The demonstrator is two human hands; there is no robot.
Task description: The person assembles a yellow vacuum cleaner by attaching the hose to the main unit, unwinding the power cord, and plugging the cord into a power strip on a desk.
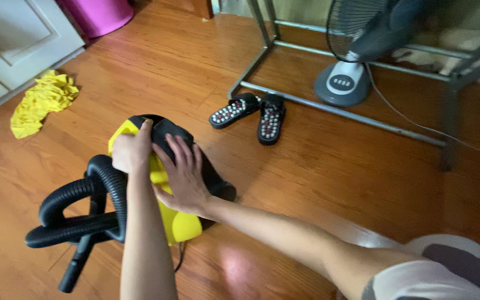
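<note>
Vacuum cleaner (181, 222), yellow body with black top, sits on the wooden floor (329, 166) toward its near-left part, and I have both hands on it. My left hand (131, 151) is curled over the upper left of the black top, fingers bent down over the edge, gripping the housing there. My right hand (184, 178) lies flat on the top just beside it, fingers spread and pointing away from me, palm pressing down, not closed around anything. The two hands nearly touch.

Black ribbed hose (79, 214) loops out from the vacuum's left side and coils on the floor, with a straight black wand (81, 258) crossing under the loop and pointing to the near-left edge of the view.

Yellow cloth (43, 103) lies crumpled at the far-left, near the white cabinet door (18, 39). Pink bin (98, 14) stands at the far edge, beside the cabinet. Pair of black massage slippers (251, 114) with studded soles lies beyond the vacuum, well apart from it, next to the grey metal frame (329, 108). Grey standing fan (348, 72) sits inside that frame, far right, its cable (418, 125) trailing over the floor to the right.
</note>
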